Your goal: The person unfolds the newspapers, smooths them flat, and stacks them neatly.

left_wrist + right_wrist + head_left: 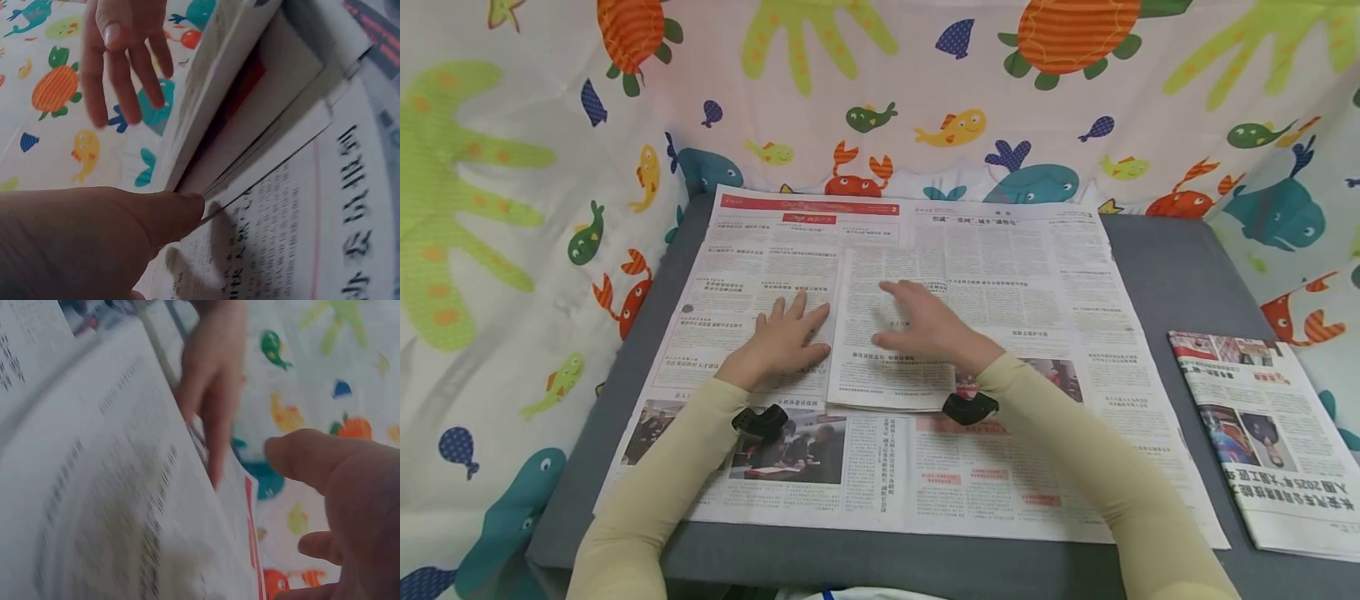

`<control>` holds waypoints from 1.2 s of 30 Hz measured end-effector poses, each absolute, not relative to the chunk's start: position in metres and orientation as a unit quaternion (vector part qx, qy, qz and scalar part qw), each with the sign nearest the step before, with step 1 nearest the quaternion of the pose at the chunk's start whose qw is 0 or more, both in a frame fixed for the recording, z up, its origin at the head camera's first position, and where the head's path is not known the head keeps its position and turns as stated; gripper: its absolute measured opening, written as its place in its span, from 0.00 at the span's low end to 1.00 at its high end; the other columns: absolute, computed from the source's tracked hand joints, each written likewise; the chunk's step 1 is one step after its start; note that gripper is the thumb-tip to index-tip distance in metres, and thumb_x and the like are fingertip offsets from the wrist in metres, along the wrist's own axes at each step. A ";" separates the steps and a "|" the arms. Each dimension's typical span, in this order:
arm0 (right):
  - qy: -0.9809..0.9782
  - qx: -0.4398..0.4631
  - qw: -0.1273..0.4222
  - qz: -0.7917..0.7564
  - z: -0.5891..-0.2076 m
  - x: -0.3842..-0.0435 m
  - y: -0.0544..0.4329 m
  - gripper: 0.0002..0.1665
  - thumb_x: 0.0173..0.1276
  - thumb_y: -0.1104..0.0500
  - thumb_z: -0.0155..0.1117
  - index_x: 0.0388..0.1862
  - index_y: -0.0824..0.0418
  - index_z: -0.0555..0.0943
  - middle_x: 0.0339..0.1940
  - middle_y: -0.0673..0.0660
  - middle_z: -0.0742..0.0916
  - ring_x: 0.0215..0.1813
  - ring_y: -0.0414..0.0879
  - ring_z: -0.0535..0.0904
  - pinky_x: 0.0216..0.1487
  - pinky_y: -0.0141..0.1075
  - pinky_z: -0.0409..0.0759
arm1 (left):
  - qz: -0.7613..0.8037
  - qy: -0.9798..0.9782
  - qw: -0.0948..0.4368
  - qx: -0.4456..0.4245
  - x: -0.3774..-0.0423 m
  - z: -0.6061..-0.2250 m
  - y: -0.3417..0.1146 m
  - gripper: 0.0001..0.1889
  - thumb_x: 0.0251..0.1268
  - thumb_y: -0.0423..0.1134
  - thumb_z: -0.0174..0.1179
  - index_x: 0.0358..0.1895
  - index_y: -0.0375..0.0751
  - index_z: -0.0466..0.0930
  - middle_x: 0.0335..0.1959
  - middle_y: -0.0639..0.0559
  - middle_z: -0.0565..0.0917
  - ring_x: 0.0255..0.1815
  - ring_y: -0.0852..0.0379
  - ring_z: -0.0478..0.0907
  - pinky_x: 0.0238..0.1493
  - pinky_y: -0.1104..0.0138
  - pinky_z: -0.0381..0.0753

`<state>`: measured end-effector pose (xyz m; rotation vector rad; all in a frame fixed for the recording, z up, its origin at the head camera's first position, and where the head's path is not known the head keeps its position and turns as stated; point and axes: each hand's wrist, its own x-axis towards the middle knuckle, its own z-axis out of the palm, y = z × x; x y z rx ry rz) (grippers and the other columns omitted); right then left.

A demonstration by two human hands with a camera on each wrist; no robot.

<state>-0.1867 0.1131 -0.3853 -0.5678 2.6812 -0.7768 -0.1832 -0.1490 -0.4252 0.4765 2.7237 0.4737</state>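
Note:
A small folded newspaper [891,383] lies on top of a large spread newspaper [1000,492]. My left hand [786,337] has its fingers spread on the large sheet, left of the folded one. In the left wrist view, the left thumb [169,215] touches the folded paper's layered edge [250,144]. Over the folded paper is my right hand [928,325], fingers extended and slightly blurred. The right wrist view shows the right hand [362,487] with thumb and fingers apart, nothing between them, beside the folded paper [112,487].
Beneath the papers is a grey table [775,554]. Another folded newspaper [1277,450] lies at its right side. A white curtain [925,92] printed with sea animals surrounds the back and sides. Both wrists wear black bands.

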 end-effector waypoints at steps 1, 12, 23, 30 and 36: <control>0.932 -0.217 0.153 -0.247 -0.387 -0.183 0.105 0.53 0.64 0.41 0.71 0.82 0.57 0.60 0.81 0.67 0.66 0.81 0.63 0.61 0.78 0.57 0.64 | 0.163 0.957 0.172 0.168 -0.182 -0.425 -0.147 0.39 0.74 0.54 0.54 0.83 0.47 0.54 0.84 0.31 0.44 0.82 0.21 0.37 0.72 0.23 0.43; 0.937 -0.243 0.211 -0.138 -0.418 -0.156 0.066 0.66 0.57 0.26 0.69 0.86 0.42 0.48 0.86 0.66 0.46 0.85 0.70 0.39 0.78 0.72 0.45 | 0.128 0.960 0.186 0.167 -0.179 -0.429 -0.137 0.40 0.70 0.55 0.55 0.82 0.53 0.55 0.84 0.34 0.45 0.82 0.21 0.38 0.71 0.23 0.48; 0.936 -0.230 0.222 -0.146 -0.422 -0.157 0.061 0.66 0.57 0.32 0.74 0.86 0.43 0.48 0.86 0.67 0.46 0.85 0.70 0.37 0.77 0.73 0.43 | 0.129 0.961 0.188 0.156 -0.180 -0.430 -0.136 0.40 0.69 0.57 0.58 0.82 0.54 0.56 0.85 0.35 0.45 0.82 0.21 0.38 0.71 0.23 0.47; 0.934 -0.244 0.204 -0.161 -0.420 -0.157 0.064 0.58 0.62 0.39 0.75 0.84 0.45 0.55 0.85 0.68 0.54 0.84 0.73 0.44 0.74 0.76 0.48 | 0.123 0.961 0.189 0.159 -0.182 -0.430 -0.135 0.41 0.69 0.59 0.59 0.82 0.55 0.56 0.85 0.35 0.45 0.82 0.22 0.38 0.71 0.23 0.48; 0.927 -0.283 0.177 -0.173 -0.417 -0.158 0.067 0.44 0.68 0.47 0.71 0.80 0.50 0.65 0.76 0.66 0.73 0.75 0.70 0.68 0.67 0.70 0.69 | 0.125 0.960 0.192 0.160 -0.182 -0.430 -0.136 0.40 0.69 0.59 0.59 0.82 0.55 0.57 0.85 0.34 0.44 0.82 0.21 0.37 0.70 0.22 0.47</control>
